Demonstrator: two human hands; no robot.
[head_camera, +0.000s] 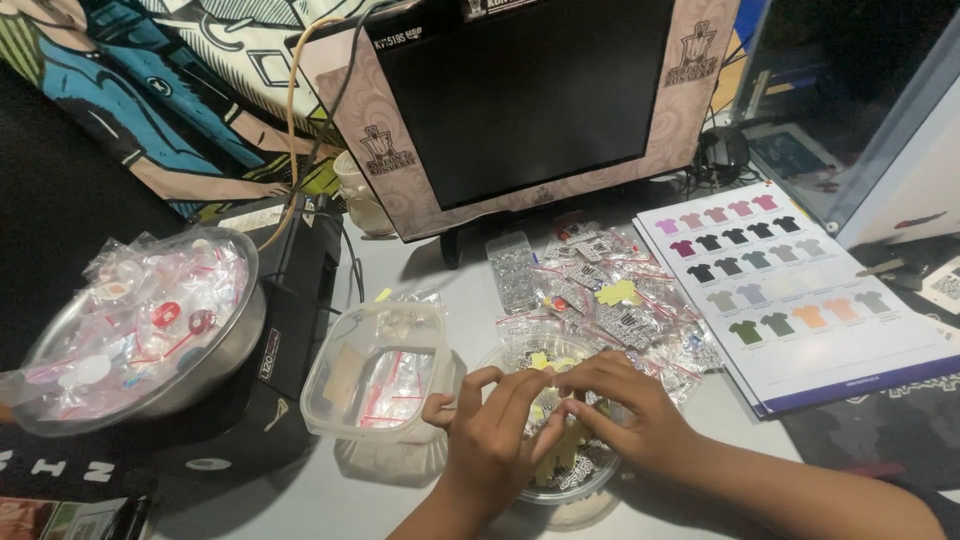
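A head-worn camera looks down on a cluttered grey bench (400, 260). Both of the person's hands meet over a shallow round clear plastic container (575, 480) near the front edge of the bench. The left hand (490, 430) has its fingers curled and pressed close together, fingertips touching the fingertips of the right hand (625, 405), which is likewise curled. Together they seem to pinch a small clear packet (550, 385), though exactly what is gripped is hard to tell. Small pale yellow pieces (562, 448) lie in the round container under the hands.

Just to the left of the hands stands a square clear plastic tub (375, 372) holding clear packets with red strips. Further left, a metal bowl (235, 345) is heaped with small bagged items. Behind the hands, a loose pile of small clear packets (610, 290) spreads across the bench, with a yellow shirt-shaped piece (617, 293) on top. To the right lies a printed chart of coloured shirts (790, 290). A dark monitor (520, 100) with a patterned frame stands at the back.
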